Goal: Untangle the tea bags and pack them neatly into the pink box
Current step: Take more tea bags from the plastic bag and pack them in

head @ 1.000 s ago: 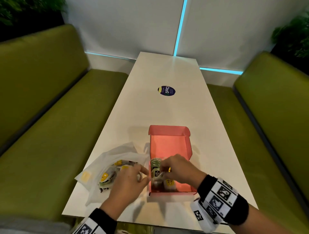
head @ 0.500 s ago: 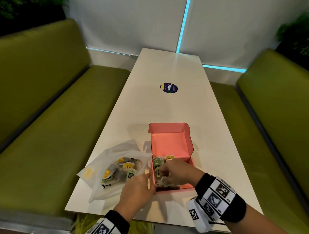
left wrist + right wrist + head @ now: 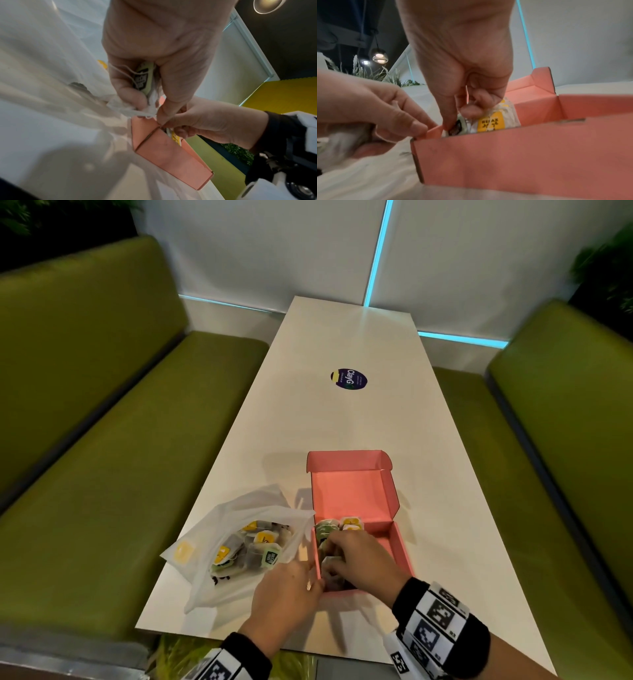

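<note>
Pink box (image 3: 397,546) sits open on the white table (image 3: 342,412), lid flipped up at the far side. R hand (image 3: 359,556) is reaching down into the near-left part of the box, palm down, fingers (image 3: 471,108) curled and pinching a tea bag w/ a yellow tag (image 3: 490,123) down among the ones already packed. More tea bags (image 3: 337,527) stand in a row at the far-left of the box.

L hand (image 3: 287,587) is right at the box's near-left corner, one fingertip touching the rim. Its thumb and fingers are curled around another tea bag w/ a pale green tag (image 3: 143,79), string looped over the finger, filter paper bunched at the tips.

Clear plastic bag (image 3: 239,542) lies just left of the box, still w/ a loose pile of tea bags inside. Round purple sticker (image 3: 348,379) further up the table, well apart from everything.
</note>
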`<action>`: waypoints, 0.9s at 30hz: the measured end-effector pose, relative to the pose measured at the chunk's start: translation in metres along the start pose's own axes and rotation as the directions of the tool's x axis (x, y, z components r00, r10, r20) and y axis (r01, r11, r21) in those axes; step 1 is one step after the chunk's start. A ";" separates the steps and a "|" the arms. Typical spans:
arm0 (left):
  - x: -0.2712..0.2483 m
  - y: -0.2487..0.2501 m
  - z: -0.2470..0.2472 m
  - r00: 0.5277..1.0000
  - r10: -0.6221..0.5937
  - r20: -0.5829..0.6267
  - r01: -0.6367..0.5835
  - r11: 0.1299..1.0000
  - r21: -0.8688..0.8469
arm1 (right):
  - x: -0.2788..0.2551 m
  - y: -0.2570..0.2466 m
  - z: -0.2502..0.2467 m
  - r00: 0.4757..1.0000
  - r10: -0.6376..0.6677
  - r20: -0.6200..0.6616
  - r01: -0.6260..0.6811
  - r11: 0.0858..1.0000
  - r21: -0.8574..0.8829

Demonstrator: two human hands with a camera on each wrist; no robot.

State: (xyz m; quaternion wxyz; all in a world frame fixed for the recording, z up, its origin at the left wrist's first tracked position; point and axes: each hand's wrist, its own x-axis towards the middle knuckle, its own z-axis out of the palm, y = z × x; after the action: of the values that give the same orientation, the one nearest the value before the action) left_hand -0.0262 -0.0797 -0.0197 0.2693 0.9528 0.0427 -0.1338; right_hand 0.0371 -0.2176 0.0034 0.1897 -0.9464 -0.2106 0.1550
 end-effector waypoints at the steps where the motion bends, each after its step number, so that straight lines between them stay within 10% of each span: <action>1: 0.000 0.000 0.001 1.000 -0.005 0.000 0.005 1.000 -0.002 | -0.001 0.002 -0.001 1.000 -0.001 -0.006 0.001 1.000 0.012; 15: -0.003 0.001 -0.001 1.000 0.004 0.015 -0.004 1.000 0.007 | 0.002 -0.002 0.008 0.980 -0.144 -0.134 0.122 0.979 -0.161; 21: -0.005 0.006 -0.018 1.000 -0.024 0.004 0.024 0.961 -0.274 | -0.010 0.005 -0.008 0.975 -0.043 -0.217 0.035 0.999 -0.040; 27: -0.005 0.030 -0.042 0.979 -0.080 0.186 0.202 0.328 -0.923 | -0.042 -0.006 -0.034 0.955 0.045 -0.293 0.115 0.855 0.506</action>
State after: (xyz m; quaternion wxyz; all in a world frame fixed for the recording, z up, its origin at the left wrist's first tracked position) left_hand -0.0166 -0.0832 0.0309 0.7557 0.6096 0.1798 -0.1583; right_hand 0.0109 -0.2416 0.0448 0.4691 -0.8686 -0.1479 0.0599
